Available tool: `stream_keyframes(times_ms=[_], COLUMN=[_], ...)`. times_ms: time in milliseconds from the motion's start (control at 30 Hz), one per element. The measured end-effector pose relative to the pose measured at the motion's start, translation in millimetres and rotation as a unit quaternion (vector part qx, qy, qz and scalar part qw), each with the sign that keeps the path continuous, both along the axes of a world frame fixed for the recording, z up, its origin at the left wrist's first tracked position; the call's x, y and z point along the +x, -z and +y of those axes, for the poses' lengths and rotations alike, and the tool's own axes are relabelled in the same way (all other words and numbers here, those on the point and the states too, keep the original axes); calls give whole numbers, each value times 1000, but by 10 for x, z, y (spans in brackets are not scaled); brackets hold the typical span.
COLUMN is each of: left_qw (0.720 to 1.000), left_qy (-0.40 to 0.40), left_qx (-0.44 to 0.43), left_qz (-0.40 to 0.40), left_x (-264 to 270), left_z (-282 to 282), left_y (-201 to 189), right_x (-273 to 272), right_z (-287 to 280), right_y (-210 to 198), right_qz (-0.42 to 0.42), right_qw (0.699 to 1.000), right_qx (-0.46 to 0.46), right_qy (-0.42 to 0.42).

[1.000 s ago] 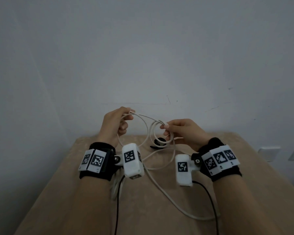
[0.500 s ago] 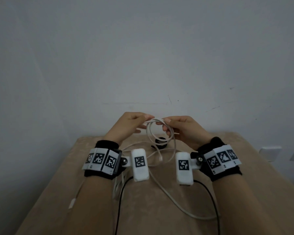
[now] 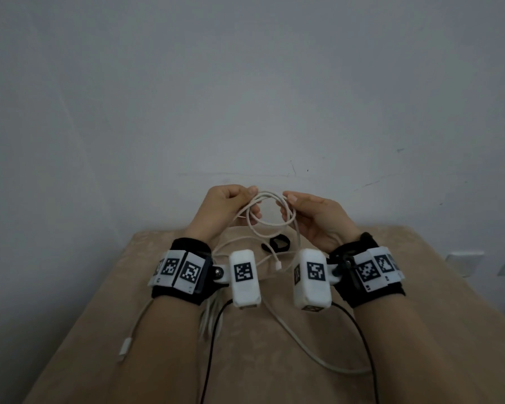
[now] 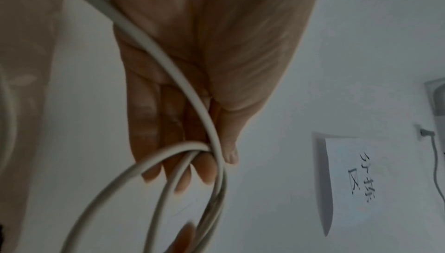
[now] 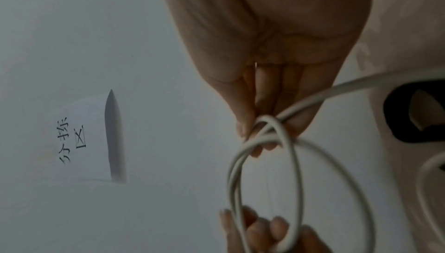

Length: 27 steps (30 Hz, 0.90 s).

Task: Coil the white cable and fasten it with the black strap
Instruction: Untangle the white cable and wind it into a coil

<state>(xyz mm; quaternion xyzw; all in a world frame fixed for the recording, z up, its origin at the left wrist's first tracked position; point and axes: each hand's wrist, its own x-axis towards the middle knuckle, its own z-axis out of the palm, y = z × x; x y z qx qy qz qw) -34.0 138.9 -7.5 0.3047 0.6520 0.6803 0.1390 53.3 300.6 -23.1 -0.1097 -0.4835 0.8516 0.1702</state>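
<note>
A white cable [image 3: 270, 227] hangs in a small coil of loops between my two hands, raised above the tan table [image 3: 420, 301]. My left hand [image 3: 231, 204] pinches the coil's left side; the left wrist view shows the cable [image 4: 204, 148] between thumb and fingers [image 4: 207, 171]. My right hand [image 3: 306, 209] pinches the right side, the loops [image 5: 265, 137] crossing at its fingertips. One plug end [image 3: 278, 265] dangles below the coil. The black strap [image 3: 279, 244] lies curled on the table under the coil, also in the right wrist view as a black strap [image 5: 395, 116].
The cable's loose tail [image 3: 318, 354] runs across the table towards me, and another plug [image 3: 126, 346] lies at the near left. Black wrist-camera leads [image 3: 212, 345] trail near my forearms. A wall [image 3: 245, 97] stands right behind the table, with sockets [image 3: 464, 259] at the right.
My left hand came in from the left to meet the right, adding a loop to the coil. Both hands now hold a rounder coil slightly higher, and a plug end hangs free.
</note>
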Motion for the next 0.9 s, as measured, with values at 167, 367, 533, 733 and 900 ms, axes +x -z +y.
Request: stream_keyframes(times_ms=[167, 367, 533, 733, 900], left_qw=[994, 994, 999, 999, 1000], left_qy=[8, 22, -8, -8, 1], left_qx=[63, 57, 23, 32, 14], left_qz=[-93, -93, -39, -39, -25], left_x=[-49, -15, -14, -19, -8], left_z=[-40, 12, -2, 20, 9], left_y=[16, 35, 15, 32, 21], right_x=[6, 49, -1, 162, 59], right_z=[114, 55, 153, 216, 94], right_y=[45, -13, 24, 3, -15], right_qz=[6, -88, 29, -123, -55], right_qw=[993, 990, 985, 990, 995], right_qx=[-107, 111, -144, 58, 82], right_qy=[53, -23, 86, -20, -3])
